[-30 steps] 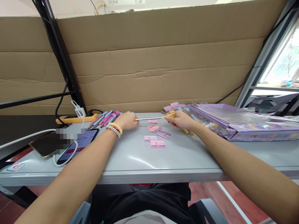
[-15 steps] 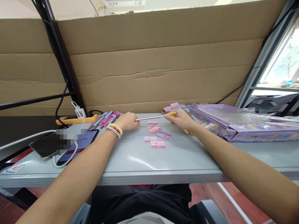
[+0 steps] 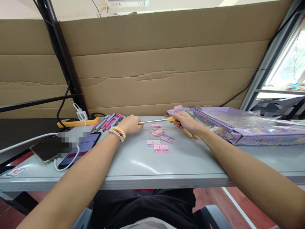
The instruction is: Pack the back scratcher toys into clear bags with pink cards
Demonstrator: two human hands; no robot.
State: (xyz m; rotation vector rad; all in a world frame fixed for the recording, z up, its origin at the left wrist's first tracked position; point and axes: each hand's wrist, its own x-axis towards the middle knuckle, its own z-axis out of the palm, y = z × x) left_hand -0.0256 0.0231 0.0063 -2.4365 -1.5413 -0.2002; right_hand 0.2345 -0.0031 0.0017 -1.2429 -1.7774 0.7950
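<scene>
A thin silver rod (image 3: 153, 121) with yellow ends is stretched level between my two hands, above the grey table (image 3: 143, 162). My left hand (image 3: 132, 124), with beaded bracelets at the wrist, is closed on its left end. At the yellow right end, my right hand (image 3: 183, 121) is closed, its fingers around the yellow part. Below the rod lie several small pink and purple cards (image 3: 161, 148). Yellow sticks (image 3: 187, 133) lie beneath my right hand. Blue and pink sticks (image 3: 108, 122) are piled beside my left hand.
A purple box (image 3: 252, 132) with clear plastic lies at the right. Two phones, one showing a lit screen (image 3: 83, 148), and a white cable (image 3: 71, 166) are at the left, near a yellow power strip (image 3: 81, 122). Cardboard (image 3: 152, 70) stands behind the table.
My right hand has shifted slightly on the yellow end, and its fingers now sit lower over it. My left hand has barely moved.
</scene>
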